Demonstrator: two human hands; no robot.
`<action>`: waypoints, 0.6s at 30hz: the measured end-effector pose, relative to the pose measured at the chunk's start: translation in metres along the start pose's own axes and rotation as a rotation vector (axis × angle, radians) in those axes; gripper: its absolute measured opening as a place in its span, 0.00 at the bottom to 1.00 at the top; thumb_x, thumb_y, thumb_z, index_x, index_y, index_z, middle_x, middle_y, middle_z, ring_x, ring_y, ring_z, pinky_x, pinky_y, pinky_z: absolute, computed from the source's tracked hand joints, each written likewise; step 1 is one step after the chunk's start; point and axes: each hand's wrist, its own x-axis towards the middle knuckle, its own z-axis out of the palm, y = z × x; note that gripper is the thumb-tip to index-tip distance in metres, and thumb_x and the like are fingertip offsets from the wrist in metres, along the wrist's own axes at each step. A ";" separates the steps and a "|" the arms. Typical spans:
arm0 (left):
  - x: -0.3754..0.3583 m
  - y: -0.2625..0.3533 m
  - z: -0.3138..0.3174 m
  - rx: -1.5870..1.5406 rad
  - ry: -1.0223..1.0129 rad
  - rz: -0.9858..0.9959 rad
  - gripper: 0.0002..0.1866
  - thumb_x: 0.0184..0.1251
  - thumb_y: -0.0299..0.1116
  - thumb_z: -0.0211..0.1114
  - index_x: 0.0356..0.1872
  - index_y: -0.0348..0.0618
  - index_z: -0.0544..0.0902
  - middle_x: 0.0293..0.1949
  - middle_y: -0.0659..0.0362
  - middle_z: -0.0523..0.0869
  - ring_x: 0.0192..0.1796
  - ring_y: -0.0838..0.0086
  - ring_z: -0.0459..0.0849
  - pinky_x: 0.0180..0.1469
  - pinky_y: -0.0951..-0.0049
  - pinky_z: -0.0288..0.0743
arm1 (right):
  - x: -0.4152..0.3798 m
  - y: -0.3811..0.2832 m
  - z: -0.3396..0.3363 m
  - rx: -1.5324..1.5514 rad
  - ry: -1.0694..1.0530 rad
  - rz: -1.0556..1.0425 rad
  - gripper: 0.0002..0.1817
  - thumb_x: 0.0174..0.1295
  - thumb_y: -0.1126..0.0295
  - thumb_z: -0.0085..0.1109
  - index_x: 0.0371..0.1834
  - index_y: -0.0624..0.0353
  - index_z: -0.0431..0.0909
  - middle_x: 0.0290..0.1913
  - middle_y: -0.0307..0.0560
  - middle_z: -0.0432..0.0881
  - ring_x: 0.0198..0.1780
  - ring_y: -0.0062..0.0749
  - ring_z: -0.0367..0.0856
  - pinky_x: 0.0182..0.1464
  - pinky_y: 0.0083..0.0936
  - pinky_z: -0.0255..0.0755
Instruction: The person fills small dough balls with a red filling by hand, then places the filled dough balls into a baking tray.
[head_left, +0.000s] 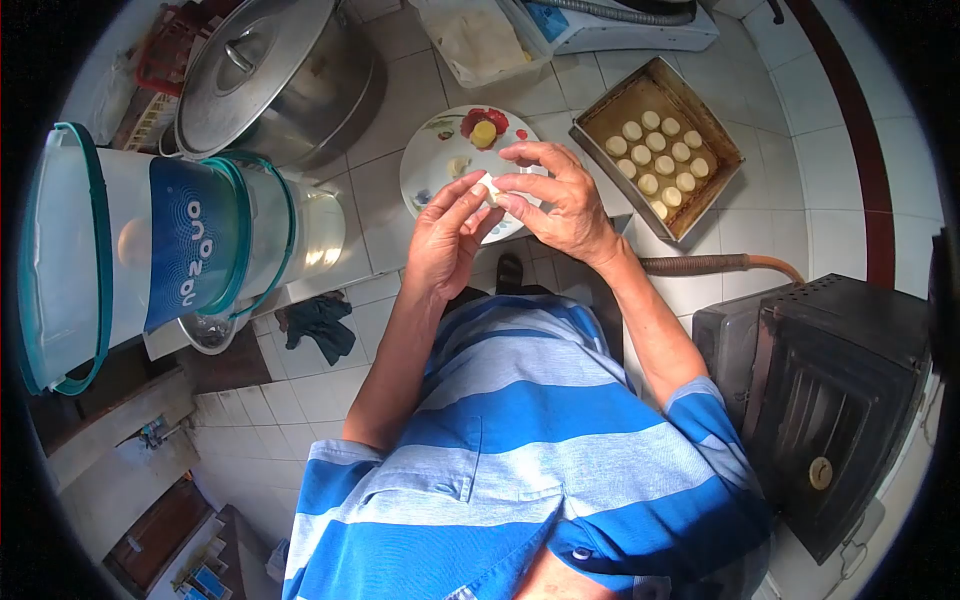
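Over a floral plate, a small piece of white dough is pinched between the fingertips of both hands. My left hand grips it from the left with thumb and fingers. On the other side, my right hand has its thumb and a finger on the dough, its upper fingers bent above. A yellow ball rests on the plate's far part, by a painted red flower. Left of the fingers lies another small pale dough piece. My fingers partly hide the dough and the plate.
To the right, a square metal baking tray holds several round pale dough pieces. A plastic container with paper stands behind the plate. A large lidded pot and stacked clear buckets are at left. A dark oven stands lower right.
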 end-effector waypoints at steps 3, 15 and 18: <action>0.003 -0.003 -0.001 0.042 -0.014 0.032 0.21 0.77 0.30 0.67 0.65 0.32 0.78 0.56 0.53 0.86 0.60 0.68 0.85 0.68 0.65 0.79 | -0.001 0.001 0.002 0.010 -0.003 0.024 0.09 0.59 0.68 0.75 0.43 0.54 0.91 0.52 0.46 0.86 0.55 0.46 0.84 0.59 0.39 0.79; 0.004 -0.009 0.002 0.064 0.004 0.082 0.19 0.76 0.28 0.68 0.63 0.31 0.80 0.53 0.54 0.87 0.54 0.71 0.88 0.63 0.65 0.84 | -0.007 0.004 0.004 0.029 0.008 0.104 0.06 0.63 0.68 0.73 0.40 0.55 0.90 0.52 0.47 0.86 0.54 0.45 0.85 0.59 0.37 0.79; 0.004 -0.009 0.000 0.059 0.003 0.074 0.19 0.76 0.28 0.69 0.63 0.31 0.80 0.53 0.54 0.87 0.54 0.71 0.88 0.63 0.65 0.84 | -0.007 0.006 0.005 -0.008 0.001 0.084 0.07 0.64 0.66 0.72 0.41 0.55 0.89 0.52 0.47 0.86 0.54 0.45 0.85 0.59 0.37 0.79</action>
